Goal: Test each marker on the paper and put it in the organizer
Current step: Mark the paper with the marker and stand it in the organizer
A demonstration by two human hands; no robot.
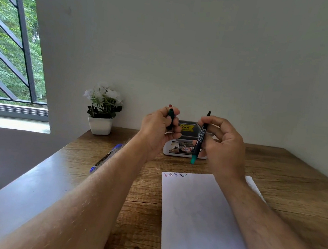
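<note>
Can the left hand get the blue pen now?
Probably not right away: the left hand grips a green cap. The blue pen lies free on the table beside the left forearm, nothing covering it.

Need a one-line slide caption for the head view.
Left hand holds a dark cap, right hand the green marker, above the marked paper.

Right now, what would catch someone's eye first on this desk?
Two raised hands mid-desk: the right hand holds a green-ended marker, the left hand grips its dark cap. Below lies white paper with small test scribbles; a potted white flower stands far left.
</note>
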